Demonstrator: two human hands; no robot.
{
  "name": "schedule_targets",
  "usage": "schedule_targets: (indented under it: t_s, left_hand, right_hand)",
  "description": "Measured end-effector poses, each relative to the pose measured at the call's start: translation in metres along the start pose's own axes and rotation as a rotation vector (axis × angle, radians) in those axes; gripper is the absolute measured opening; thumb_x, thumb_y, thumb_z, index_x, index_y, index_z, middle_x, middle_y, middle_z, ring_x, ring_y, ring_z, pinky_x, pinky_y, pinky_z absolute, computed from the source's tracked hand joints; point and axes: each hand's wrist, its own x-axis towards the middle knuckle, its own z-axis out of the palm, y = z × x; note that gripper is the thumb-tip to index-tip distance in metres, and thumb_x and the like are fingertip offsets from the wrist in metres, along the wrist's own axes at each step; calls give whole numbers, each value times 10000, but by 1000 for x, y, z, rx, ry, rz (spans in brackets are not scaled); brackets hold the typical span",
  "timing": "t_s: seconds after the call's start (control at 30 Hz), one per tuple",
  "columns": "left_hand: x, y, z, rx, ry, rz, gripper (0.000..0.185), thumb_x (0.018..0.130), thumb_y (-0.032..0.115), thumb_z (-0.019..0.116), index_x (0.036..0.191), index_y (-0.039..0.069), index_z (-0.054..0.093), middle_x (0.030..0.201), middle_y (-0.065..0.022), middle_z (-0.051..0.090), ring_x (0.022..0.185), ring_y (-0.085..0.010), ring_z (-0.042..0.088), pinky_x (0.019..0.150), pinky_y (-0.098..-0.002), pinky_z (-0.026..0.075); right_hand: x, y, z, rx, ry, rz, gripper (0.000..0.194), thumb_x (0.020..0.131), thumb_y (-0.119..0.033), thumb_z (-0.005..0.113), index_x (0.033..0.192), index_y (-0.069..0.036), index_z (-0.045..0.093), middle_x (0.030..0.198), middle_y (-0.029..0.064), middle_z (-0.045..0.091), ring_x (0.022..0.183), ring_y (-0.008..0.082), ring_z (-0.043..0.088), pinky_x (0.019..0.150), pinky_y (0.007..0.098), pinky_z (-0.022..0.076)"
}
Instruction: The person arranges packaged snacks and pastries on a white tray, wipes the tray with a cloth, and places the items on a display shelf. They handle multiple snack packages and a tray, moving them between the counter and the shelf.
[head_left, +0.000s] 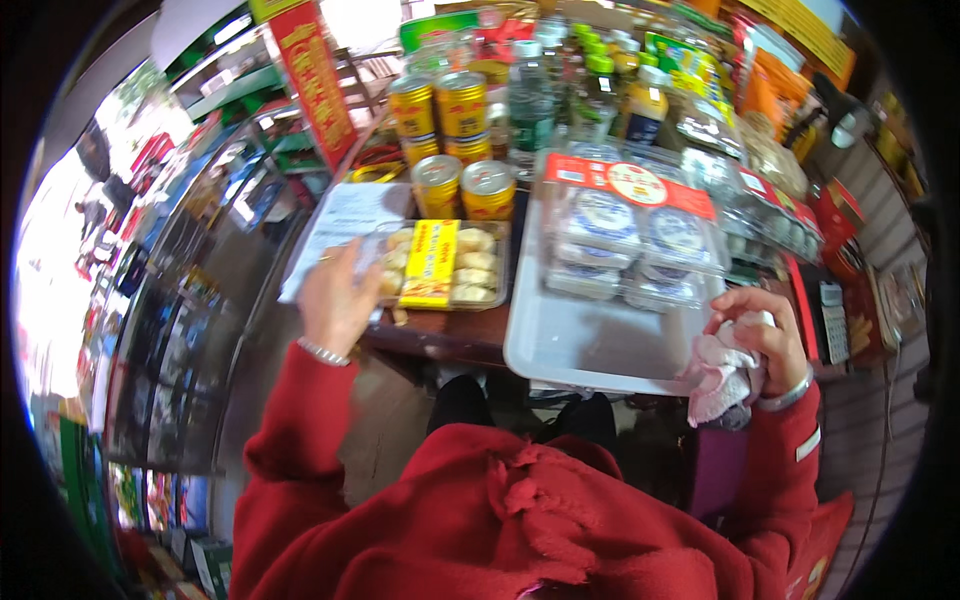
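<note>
My left hand (339, 289), fingers apart, is beside the left end of a clear plastic box of pale pastries with a yellow paper band (430, 262); whether the fingertips touch it is blurred. White printed sheets (337, 217) lie under and behind that hand. In my right hand (769, 341) is a crumpled pink and white cloth (724, 379), hanging over the right front corner of a white plastic tray (600, 349). Clear packs of blue and white round items (604, 217), one with a red label, are stacked in the tray's back part.
Yellow drink cans (437, 180) stand behind the pastry box. Bottles (531, 97) and packaged foods crowd the table's back. At the right are egg cartons (780, 217) and a calculator (834, 322). A glass display case (172, 330) stands at the left. The table's front edge is near my knees.
</note>
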Motion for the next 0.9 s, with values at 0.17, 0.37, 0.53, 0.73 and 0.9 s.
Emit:
schedule_targets:
  t_s: [0.17, 0.37, 0.53, 0.73, 0.9]
  left_hand:
    - [12, 59, -36, -788, -20, 155, 411, 886, 66, 660, 1286, 10, 587, 1178, -89, 629, 1035, -162, 596, 806, -294, 507]
    - [44, 130, -22, -658, -227, 318, 425, 871, 231, 699, 1219, 3, 613, 979, -122, 700, 854, -198, 665, 730, -330, 514]
    - [85, 161, 7, -381, -322, 312, 479, 885, 459, 629, 1021, 2, 676, 678, -104, 639, 634, -296, 633, 561, -400, 457]
    - [112, 170, 37, -590, -614, 44, 382, 925, 387, 637, 880, 13, 697, 645, 14, 582, 506, -70, 511, 433, -263, 364]
    - [110, 170, 47, -762, -572, 24, 381, 885, 353, 684, 838, -24, 698, 697, -24, 637, 657, -90, 583, 582, -271, 456]
  right_hand:
    - [13, -16, -21, -187, 55, -22, 460, 717, -218, 583, 1071, 70, 645, 921, 154, 671, 875, 215, 640, 813, 304, 508]
    - [49, -9, -51, -286, 232, 59, 345, 827, -141, 645, 1073, 101, 661, 945, 151, 684, 858, 198, 649, 761, 288, 521]
    - [84, -6, -64, -377, 140, 179, 301, 853, -182, 677, 1001, 79, 698, 824, 112, 683, 716, 170, 630, 611, 291, 506]
    - [102, -17, -46, -466, 49, 183, 249, 815, -185, 740, 881, 54, 711, 758, 84, 657, 688, 155, 612, 588, 299, 493]
    - [108, -8, -54, -376, 74, 247, 214, 761, -119, 750, 884, 46, 695, 750, 85, 655, 683, 166, 618, 595, 323, 495]
